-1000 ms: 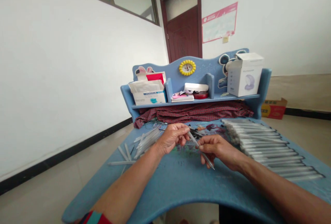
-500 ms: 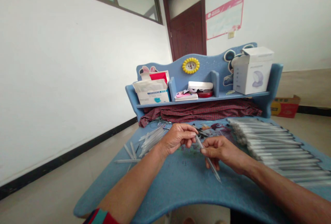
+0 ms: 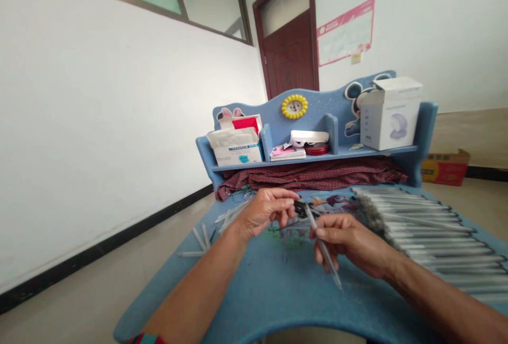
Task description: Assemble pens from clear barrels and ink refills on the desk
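My right hand (image 3: 341, 238) pinches a slim clear pen (image 3: 325, 252) between thumb and fingers, its pointed end slanting down toward me. Just left of the pen's upper end is my left hand (image 3: 268, 209), thumb and forefinger drawn together; whatever small thing they may hold cannot be made out. Behind the fingertips lie small black parts (image 3: 300, 208) on the blue table (image 3: 270, 291). Loose clear pen tubes (image 3: 230, 218) are partly hidden behind my left hand and forearm. A long row of pens (image 3: 432, 233) with dark ends lies to the right of my right hand.
A checked cloth (image 3: 309, 174) lies bunched below the blue shelf (image 3: 341, 153) at the back. On the shelf stand a mask box (image 3: 238, 153), papers (image 3: 288, 153), a red round tin (image 3: 316, 149) and a white box (image 3: 391, 116). The table's front edge curves inward.
My left hand has come off the pen's upper end and moved slightly left. My right hand keeps the pen, a little lower in view. The whole view has shifted slightly.
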A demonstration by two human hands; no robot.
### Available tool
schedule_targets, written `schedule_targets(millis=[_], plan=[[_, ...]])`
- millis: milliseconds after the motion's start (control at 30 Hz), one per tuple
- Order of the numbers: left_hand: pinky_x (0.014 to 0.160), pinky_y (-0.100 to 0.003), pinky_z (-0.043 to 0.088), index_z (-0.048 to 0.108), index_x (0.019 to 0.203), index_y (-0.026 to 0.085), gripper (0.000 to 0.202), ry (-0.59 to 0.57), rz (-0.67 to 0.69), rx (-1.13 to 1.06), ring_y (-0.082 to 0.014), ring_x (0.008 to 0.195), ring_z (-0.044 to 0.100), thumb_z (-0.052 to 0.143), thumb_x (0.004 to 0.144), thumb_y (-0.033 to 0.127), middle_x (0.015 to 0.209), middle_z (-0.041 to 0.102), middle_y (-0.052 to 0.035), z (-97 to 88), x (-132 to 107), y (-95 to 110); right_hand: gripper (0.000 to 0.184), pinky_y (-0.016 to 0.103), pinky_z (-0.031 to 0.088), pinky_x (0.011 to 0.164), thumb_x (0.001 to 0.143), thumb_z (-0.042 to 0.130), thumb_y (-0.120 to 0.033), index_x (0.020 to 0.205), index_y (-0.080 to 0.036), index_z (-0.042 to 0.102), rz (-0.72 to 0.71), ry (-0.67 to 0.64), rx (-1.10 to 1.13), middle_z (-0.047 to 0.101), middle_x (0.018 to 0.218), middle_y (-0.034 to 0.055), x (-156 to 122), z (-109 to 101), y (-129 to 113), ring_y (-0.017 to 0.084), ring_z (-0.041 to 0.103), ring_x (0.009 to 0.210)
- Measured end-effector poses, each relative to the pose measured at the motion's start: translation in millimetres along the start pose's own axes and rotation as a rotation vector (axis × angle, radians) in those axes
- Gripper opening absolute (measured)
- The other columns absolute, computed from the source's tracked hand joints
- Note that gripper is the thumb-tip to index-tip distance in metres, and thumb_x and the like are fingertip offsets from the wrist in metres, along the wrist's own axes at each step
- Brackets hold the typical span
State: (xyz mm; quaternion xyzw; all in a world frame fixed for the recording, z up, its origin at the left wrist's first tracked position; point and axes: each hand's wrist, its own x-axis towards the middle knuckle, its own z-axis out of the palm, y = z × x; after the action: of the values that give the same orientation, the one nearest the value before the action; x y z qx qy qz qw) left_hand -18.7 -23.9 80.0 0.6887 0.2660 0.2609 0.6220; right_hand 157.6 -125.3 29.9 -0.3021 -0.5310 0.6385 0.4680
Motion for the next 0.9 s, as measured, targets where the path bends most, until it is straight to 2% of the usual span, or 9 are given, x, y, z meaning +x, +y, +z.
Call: schedule_targets(millis=[100,200,267,367,467,567,667,767,900], plan=[[0.040,-0.017,0.037,0.061,0.084,0.009,0.028,0.152,0.041,0.248,-0.0067,0.039,0.051,0.062,0.069,0.033,0.060,0.062,-0.0027,-12.3,2.8,5.4,0.021,0.020,0.037,0.043,0.072,0.062,-0.034,0.074,-0.013,0.058,-0.096,0.177,0.019,0.064,0.062,0.0035,1.0,-4.8,-4.6,0.009,0.053,0.047],[0.041,-0.017,0.037,0.061,0.076,0.010,0.020,0.204,0.020,0.593,-0.0081,0.041,0.052,0.057,0.070,0.029,0.055,0.058,0.0000,-21.4,4.4,6.4,0.021,0.019,0.033,0.040,0.069,0.065,-0.033,0.075,-0.014,0.060,-0.143,0.364,0.039,0.059,0.054,-0.0005,2.5,-10.7,-6.4,0.007,0.048,0.042],[0.042,-0.017,0.036,0.062,0.075,0.011,0.017,0.175,-0.014,0.797,-0.0090,0.043,0.053,0.053,0.071,0.025,0.054,0.056,0.0015,-23.0,5.3,5.4,0.021,0.019,0.029,0.036,0.067,0.066,-0.033,0.072,-0.014,0.060,-0.157,0.462,0.046,0.053,0.047,-0.0033,3.6,-13.8,-6.6,0.006,0.043,0.037],[0.045,-0.017,0.036,0.063,0.075,0.013,0.018,0.043,-0.030,1.044,-0.0095,0.046,0.054,0.049,0.073,0.022,0.054,0.057,0.0025,-19.1,10.8,3.1,0.023,0.019,0.026,0.034,0.066,0.066,-0.036,0.063,-0.014,0.057,-0.166,0.551,0.015,0.049,0.042,-0.0041,5.7,-17.2,-6.8,0.005,0.039,0.033],[0.052,-0.018,0.038,0.065,0.073,0.015,0.018,-0.044,0.068,1.342,-0.0119,0.059,0.058,0.047,0.072,0.017,0.060,0.061,0.0005,-11.6,26.0,-0.3,0.026,0.019,0.030,0.035,0.065,0.066,-0.037,0.059,-0.014,0.055,-0.148,0.597,-0.022,0.053,0.046,-0.0015,8.4,-20.3,-6.8,0.007,0.045,0.036],[0.064,-0.022,0.042,0.067,0.081,0.018,0.023,-0.045,0.153,1.629,-0.0168,0.078,0.061,0.045,0.073,0.015,0.079,0.067,-0.0041,-3.7,50.1,-6.3,0.025,0.018,0.033,0.036,0.064,0.067,-0.037,0.063,-0.014,0.057,-0.125,0.616,-0.025,0.056,0.050,-0.0003,10.2,-22.8,-5.6,0.008,0.049,0.039],[0.071,-0.026,0.044,0.067,0.085,0.019,0.025,-0.052,0.143,1.691,-0.0204,0.088,0.060,0.046,0.073,0.013,0.090,0.067,-0.0086,4.0,75.6,-13.9,0.026,0.018,0.034,0.036,0.063,0.067,-0.037,0.061,-0.014,0.055,-0.121,0.606,-0.027,0.057,0.051,0.0000,10.8,-24.1,-3.6,0.009,0.050,0.040],[0.071,-0.028,0.045,0.067,0.083,0.018,0.024,-0.105,0.120,1.723,-0.0232,0.088,0.061,0.050,0.067,0.010,0.090,0.067,-0.0113,11.7,94.8,-20.5,0.027,0.018,0.034,0.036,0.064,0.066,-0.037,0.059,-0.015,0.052,-0.116,0.582,-0.035,0.058,0.052,0.0002,11.7,-24.5,-2.4,0.009,0.051,0.041],[0.070,-0.030,0.047,0.068,0.080,0.014,0.024,-0.164,0.078,1.744,-0.0255,0.087,0.061,0.054,0.062,0.006,0.086,0.067,-0.0148,18.1,107.8,-26.2,0.028,0.018,0.033,0.037,0.065,0.064,-0.038,0.058,-0.015,0.051,-0.122,0.575,-0.052,0.056,0.049,-0.0007,12.7,-25.5,-3.1,0.008,0.050,0.040]])
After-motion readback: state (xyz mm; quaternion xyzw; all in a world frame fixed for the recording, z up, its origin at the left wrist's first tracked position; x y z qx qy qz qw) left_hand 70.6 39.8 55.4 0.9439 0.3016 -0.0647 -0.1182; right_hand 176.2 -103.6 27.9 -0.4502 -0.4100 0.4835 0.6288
